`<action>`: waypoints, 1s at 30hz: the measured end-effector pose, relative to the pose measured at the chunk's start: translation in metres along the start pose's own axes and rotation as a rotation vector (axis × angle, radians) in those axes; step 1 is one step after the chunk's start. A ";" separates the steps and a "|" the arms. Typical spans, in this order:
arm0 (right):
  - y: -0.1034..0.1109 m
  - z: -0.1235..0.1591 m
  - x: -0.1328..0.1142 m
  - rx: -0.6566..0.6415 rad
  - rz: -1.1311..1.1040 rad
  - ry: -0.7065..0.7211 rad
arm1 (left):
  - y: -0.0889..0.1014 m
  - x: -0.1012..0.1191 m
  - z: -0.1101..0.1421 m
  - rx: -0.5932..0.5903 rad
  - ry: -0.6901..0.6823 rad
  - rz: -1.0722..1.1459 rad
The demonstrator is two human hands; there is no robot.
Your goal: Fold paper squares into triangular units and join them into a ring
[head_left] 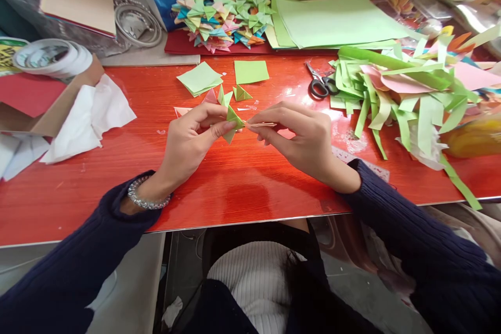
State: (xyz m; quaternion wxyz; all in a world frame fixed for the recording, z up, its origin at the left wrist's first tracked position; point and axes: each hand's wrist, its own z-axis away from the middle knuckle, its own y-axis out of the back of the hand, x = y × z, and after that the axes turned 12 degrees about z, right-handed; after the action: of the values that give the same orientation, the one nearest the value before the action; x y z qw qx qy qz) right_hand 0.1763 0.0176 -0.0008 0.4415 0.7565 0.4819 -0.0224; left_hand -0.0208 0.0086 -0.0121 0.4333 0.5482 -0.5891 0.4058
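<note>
My left hand (191, 141) pinches a green folded paper piece (234, 117) between thumb and fingers, above the red table. From the right, my right hand (297, 133) grips a thin pale pink folded paper piece (263, 124), seen edge-on, its tip meeting the green piece. Whether the tip is tucked inside cannot be made out. Just behind my left hand lie a small green folded triangle (241, 93) and a pink folded piece (210, 97). Farther back are a stack of light green paper squares (200, 78) and a brighter green square (251, 71).
Black-handled scissors (321, 85) lie right of the squares, beside a heap of paper strips (410, 88). Finished folded-paper rings (223, 15) and green sheets (340, 21) line the back. A cardboard box (58, 104), tape rolls (52, 57) and white tissue (90, 115) occupy the left.
</note>
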 end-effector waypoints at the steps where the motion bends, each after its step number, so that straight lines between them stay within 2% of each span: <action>1: 0.000 0.000 0.001 0.023 0.033 0.057 | 0.000 0.000 0.000 -0.002 -0.002 -0.001; 4: 0.000 0.002 0.003 0.081 0.096 0.202 | 0.001 0.000 0.000 -0.023 -0.011 -0.009; 6: 0.000 0.002 0.003 0.089 0.112 0.240 | 0.001 0.001 0.000 -0.039 -0.039 -0.029; 14: -0.002 0.003 0.002 0.029 0.026 0.147 | 0.001 0.003 0.003 -0.119 -0.135 -0.165; 20: 0.001 0.001 0.001 -0.073 -0.041 0.040 | 0.001 -0.001 0.007 -0.102 -0.243 -0.179; 24: 0.004 0.000 0.002 -0.105 -0.038 0.054 | 0.005 -0.003 0.008 -0.104 -0.229 -0.250; 30: 0.002 0.002 0.003 -0.072 -0.044 0.120 | 0.013 -0.007 0.003 -0.173 -0.369 -0.380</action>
State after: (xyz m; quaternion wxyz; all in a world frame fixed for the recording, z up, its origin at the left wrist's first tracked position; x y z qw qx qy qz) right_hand 0.1803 0.0183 -0.0016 0.4382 0.7294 0.5244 0.0307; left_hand -0.0340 0.0092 -0.0196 0.4323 0.6744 -0.5771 0.1590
